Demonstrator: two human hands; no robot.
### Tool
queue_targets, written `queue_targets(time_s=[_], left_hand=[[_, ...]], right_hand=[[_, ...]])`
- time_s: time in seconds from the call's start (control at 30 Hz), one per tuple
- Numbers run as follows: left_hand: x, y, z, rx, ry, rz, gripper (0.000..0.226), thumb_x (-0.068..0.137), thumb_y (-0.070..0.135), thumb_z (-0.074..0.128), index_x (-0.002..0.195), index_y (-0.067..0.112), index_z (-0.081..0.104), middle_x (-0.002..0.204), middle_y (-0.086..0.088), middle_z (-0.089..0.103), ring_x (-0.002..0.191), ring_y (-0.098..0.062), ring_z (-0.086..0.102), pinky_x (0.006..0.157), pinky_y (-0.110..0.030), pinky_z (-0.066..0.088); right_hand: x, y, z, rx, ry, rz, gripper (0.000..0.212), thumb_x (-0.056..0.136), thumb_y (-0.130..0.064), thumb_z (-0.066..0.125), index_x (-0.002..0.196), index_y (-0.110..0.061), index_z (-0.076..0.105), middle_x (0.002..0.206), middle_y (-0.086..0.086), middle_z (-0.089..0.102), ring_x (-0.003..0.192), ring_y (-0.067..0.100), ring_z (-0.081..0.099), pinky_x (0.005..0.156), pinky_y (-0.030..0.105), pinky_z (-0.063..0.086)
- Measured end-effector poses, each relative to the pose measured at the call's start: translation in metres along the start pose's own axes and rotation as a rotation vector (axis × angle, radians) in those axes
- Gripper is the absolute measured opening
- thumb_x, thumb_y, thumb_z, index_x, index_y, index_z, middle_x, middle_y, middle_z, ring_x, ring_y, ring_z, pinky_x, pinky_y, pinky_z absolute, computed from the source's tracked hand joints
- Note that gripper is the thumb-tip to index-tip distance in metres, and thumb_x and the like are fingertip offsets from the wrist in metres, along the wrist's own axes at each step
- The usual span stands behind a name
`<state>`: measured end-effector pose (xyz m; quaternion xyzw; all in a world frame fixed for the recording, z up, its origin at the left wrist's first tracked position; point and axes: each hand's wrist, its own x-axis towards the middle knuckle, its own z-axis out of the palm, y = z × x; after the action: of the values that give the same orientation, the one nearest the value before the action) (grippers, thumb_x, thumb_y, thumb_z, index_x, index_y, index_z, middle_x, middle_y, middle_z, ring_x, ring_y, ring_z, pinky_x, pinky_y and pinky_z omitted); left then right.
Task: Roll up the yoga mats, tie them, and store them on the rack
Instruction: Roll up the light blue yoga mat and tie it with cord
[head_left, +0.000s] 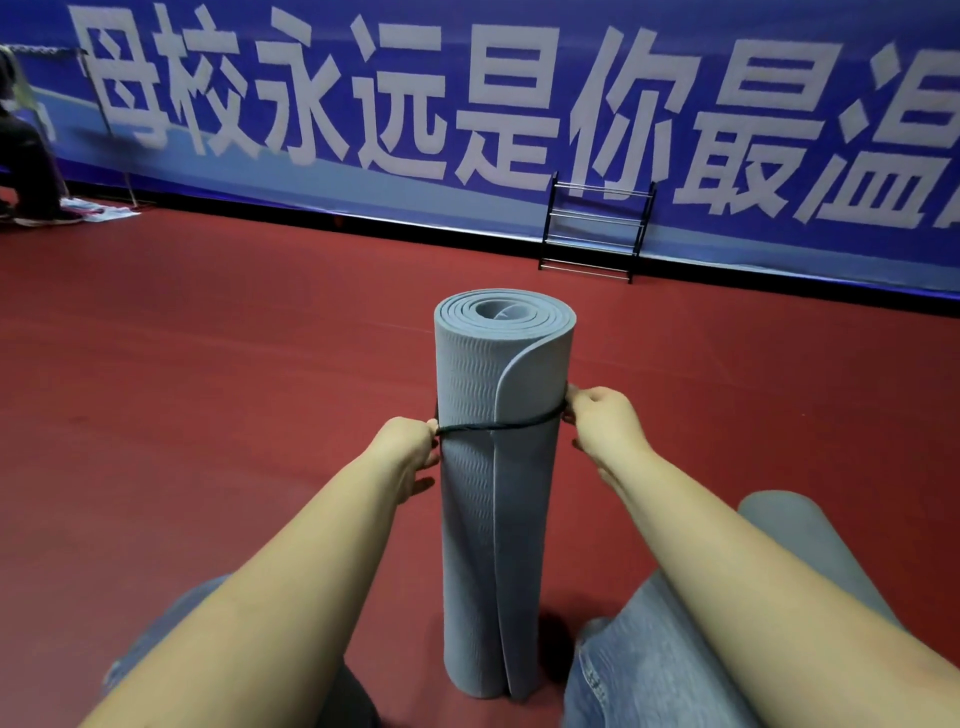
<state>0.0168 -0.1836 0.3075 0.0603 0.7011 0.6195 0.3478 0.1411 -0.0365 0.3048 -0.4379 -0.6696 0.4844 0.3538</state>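
Observation:
A rolled grey-blue yoga mat stands upright on the red floor between my knees. A thin black cord runs around its upper part. My left hand pinches the cord at the roll's left side. My right hand pinches the cord's other end at the right side. A black metal rack with several bare rails stands by the far wall, beyond the mat. A second grey mat lies at the lower right, partly hidden behind my right forearm.
A blue banner with large white characters covers the far wall. At the far left a person's legs show beside a chair, with cloth on the floor nearby. Red floor stretches between me and the rack.

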Motion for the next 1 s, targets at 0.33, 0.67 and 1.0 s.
queue_targets(time_s=[0.33, 0.67, 1.0], left_hand=[[0.006, -0.039, 0.007, -0.001, -0.003, -0.106, 0.033, 0.093, 0.004, 0.032, 0.072, 0.017, 0.055, 0.073, 0.004, 0.054, 0.064, -0.013, 0.048, 0.084, -0.039, 0.040], [0.025, -0.072, 0.012, -0.024, 0.004, -0.168, 0.029, 0.096, 0.005, 0.034, 0.085, 0.012, 0.059, 0.077, 0.004, 0.055, 0.070, -0.013, 0.050, 0.079, -0.036, 0.040], [0.059, -0.110, 0.017, -0.061, 0.046, -0.262, 0.021, 0.097, 0.004, 0.037, 0.098, 0.008, 0.058, 0.079, -0.001, 0.055, 0.071, -0.014, 0.050, 0.075, -0.035, 0.042]], right_hand=[[-0.006, 0.047, 0.007, -0.095, -0.005, 0.150, 0.017, 0.092, -0.025, 0.054, 0.090, -0.008, 0.057, 0.085, 0.012, 0.059, 0.057, 0.018, 0.043, 0.052, 0.024, 0.031], [-0.016, 0.087, 0.012, 0.026, 0.026, 0.165, 0.014, 0.091, -0.013, 0.055, 0.078, -0.009, 0.056, 0.079, 0.010, 0.060, 0.078, 0.022, 0.054, 0.069, 0.031, 0.041], [-0.018, 0.130, 0.022, -0.061, 0.064, 0.182, 0.030, 0.091, -0.007, 0.054, 0.062, -0.013, 0.045, 0.056, 0.001, 0.046, 0.053, 0.013, 0.036, 0.043, 0.019, 0.027]])
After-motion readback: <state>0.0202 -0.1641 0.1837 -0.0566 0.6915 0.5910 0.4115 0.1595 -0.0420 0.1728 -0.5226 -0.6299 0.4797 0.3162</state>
